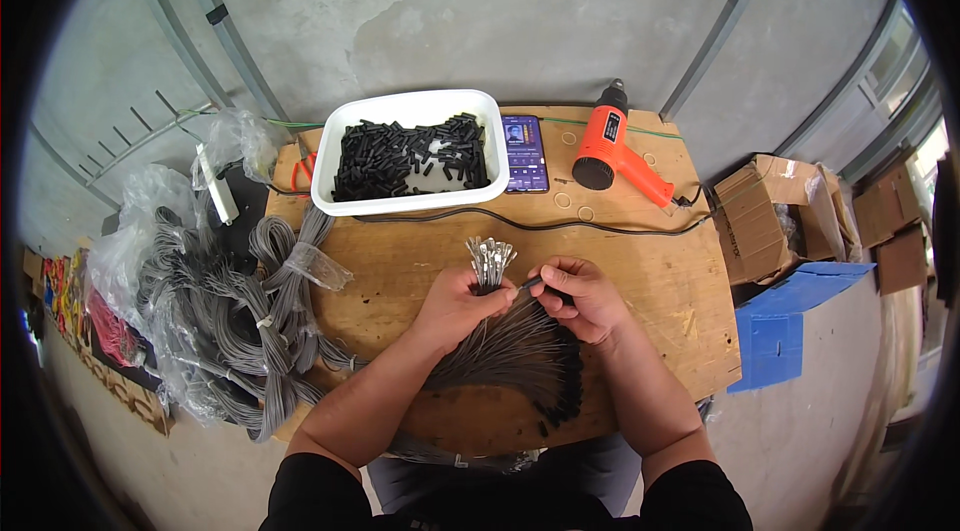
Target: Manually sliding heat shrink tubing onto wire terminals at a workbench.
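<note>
Bare concrete floor and a grey wall with metal framing surround a small wooden table point(640, 271), seen from above. Near the table's middle, the left hand point(455, 306) is closed around a bundle of grey wires point(510, 346), gripping it just below the metal terminals point(489, 256), which stand up in a cluster above the fist. The right hand point(585, 296) sits just beside the left, its fingers curled and pinching a small black tube piece point(532, 282) at the bundle's right side, close to the terminals. From the grip, the wires fan out toward the near edge of the table, where their ends carry short black sleeves point(565, 391). Beyond the hands, toward the far edge, a white plastic tub point(412, 106) holds a heap of short black tube pieces point(410, 156). Just right of the tub lies a phone point(524, 153) with its screen lit, and right of that an orange heat gun point(615, 146) lies on its side, its black cord point(520, 223) running across the table in front of the tub. At the far left corner lie orange-handled pliers point(303, 169). Coils of grey cable point(240, 321) in clear plastic bags spill over the left edge. Cardboard boxes point(775, 211) and a blue box point(785, 331) stand on the floor off the right edge.
</note>
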Motion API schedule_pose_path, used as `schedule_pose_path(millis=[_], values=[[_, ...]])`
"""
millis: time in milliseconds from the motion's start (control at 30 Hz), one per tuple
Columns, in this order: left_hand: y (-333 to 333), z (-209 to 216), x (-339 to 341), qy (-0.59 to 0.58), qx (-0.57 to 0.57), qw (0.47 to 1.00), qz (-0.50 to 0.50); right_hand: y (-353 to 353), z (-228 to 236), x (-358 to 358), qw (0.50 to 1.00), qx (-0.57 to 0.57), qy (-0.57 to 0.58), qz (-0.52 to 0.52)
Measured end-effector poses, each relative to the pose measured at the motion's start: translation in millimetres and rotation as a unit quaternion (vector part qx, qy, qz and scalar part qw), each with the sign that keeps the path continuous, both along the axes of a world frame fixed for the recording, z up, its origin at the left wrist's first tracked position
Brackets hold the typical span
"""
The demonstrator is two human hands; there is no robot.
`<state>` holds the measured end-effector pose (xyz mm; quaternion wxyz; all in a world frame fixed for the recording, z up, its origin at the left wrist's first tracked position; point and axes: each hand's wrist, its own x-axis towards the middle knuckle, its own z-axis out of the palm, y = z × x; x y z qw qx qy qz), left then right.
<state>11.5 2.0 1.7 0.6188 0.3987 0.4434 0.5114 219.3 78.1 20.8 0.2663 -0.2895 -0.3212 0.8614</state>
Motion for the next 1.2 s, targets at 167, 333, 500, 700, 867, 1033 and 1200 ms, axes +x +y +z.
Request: schedule_pose_path(millis=[167,333,500,700,867,1033,1200], values=[[0,0,1,0.010,0.007,1.000,0.003,-1,-1,0,1.000,0.007,-0.002,0.002],[0,0,2,0.002,0.006,1.000,0.004,-2,-4,-2,1.000,0.007,-0.003,0.000],[1,-1,1,0.005,0.009,1.000,0.002,-1,2,1,1.000,0.015,-0.002,-0.001],[0,-3,1,0.037,0.031,0.998,-0.026,8,5,8,0.997,0.041,-0.012,-0.067],[-2,14,4,0.124,0.067,0.989,-0.032,11,7,12,0.992,0.055,-0.006,-0.113],[-2,2,3,0.055,0.028,0.997,-0.046,4,5,5,0.987,0.102,-0.045,-0.113],[-2,3,4,0.029,0.003,0.997,-0.071,-3,5,-2,0.985,0.124,-0.055,-0.105]])
